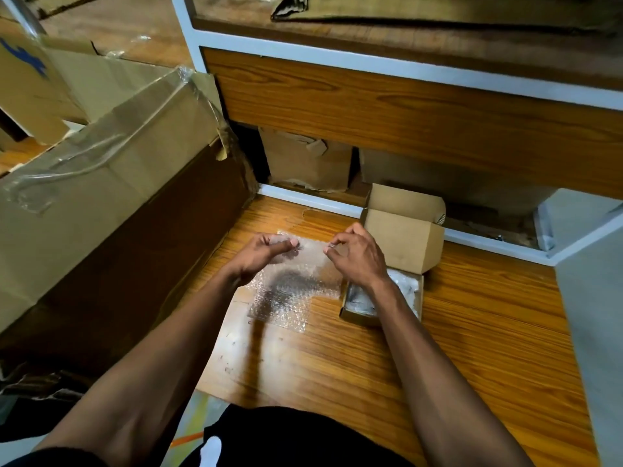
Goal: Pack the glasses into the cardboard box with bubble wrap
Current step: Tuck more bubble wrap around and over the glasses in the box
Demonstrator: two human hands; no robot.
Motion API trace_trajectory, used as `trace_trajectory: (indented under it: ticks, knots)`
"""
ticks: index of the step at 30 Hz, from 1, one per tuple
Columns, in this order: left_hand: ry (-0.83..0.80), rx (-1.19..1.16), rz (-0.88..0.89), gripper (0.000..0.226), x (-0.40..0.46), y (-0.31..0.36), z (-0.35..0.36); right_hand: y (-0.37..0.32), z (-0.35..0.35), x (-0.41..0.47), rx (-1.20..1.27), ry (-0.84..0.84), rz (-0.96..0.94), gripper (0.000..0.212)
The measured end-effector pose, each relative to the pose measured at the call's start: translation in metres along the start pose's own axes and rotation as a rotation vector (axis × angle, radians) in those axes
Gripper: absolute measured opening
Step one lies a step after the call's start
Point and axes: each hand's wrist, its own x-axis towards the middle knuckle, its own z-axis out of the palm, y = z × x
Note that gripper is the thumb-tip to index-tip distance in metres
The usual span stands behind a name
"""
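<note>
A clear sheet of bubble wrap hangs in front of me over the wooden surface, its lower edge touching the wood. My left hand pinches its upper left edge and my right hand pinches its upper right edge. Just right of the sheet sits a small cardboard box with its lid flipped up. Inside the box lies a bundle wrapped in bubble wrap, partly hidden by my right wrist. I cannot make out the glasses themselves.
A large taped cardboard box leans along the left side. Behind stands a wooden cabinet with white trim, with torn cardboard underneath. A white panel borders the right. A pale sheet lies on the wood near me.
</note>
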Motion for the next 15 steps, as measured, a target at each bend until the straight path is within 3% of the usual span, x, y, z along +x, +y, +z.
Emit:
trace_trajectory:
  ticks: [5, 10, 15]
  knots:
    - [-0.125, -0.081, -0.01, 0.029, 0.0, 0.002, 0.02, 0.019, -0.036, -0.018, 0.395, -0.128, 0.129, 0.02]
    - [-0.258, -0.059, 0.026, 0.059, 0.008, 0.011, 0.043, 0.049, -0.045, -0.03, 0.551, -0.058, 0.264, 0.017]
    - [-0.329, -0.081, -0.003, 0.038, 0.021, 0.009, 0.082, 0.085, -0.054, -0.051, 0.711, 0.059, 0.419, 0.015]
